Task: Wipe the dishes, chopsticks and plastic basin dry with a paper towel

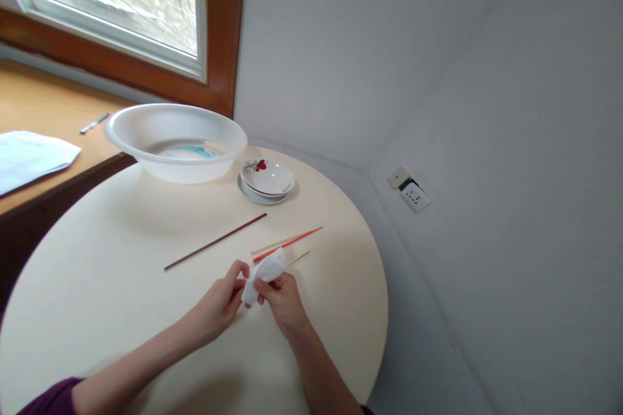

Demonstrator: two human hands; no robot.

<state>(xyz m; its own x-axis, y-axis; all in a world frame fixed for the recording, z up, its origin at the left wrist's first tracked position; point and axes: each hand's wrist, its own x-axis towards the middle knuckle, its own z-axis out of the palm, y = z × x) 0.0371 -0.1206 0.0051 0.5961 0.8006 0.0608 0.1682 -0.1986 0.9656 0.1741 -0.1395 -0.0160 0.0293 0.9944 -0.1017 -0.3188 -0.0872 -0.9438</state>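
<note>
A crumpled white tissue [268, 268] is between my two hands, above the near middle of the round table. My right hand [285, 303] pinches it with the thumb on top. My left hand [228, 296] is curled closed at the tissue's left end, some fingertips hidden behind it. From the tissue's right side a pale wooden stick [300, 257] sticks out; whether it lies inside the tissue or beneath is hidden. Just beyond my hands lie an orange chopstick [296, 238] and another pale chopstick [271, 247], close together. A dark brown chopstick [214, 242] lies farther left.
At the back of the round table [97, 272] stand a translucent white basin [195, 172] with something blue inside and stacked dishes [275, 178] with a red flower pattern. A wooden desk [43, 94] at left holds papers [32, 155] and a pen [94, 124]. Walls border the right side.
</note>
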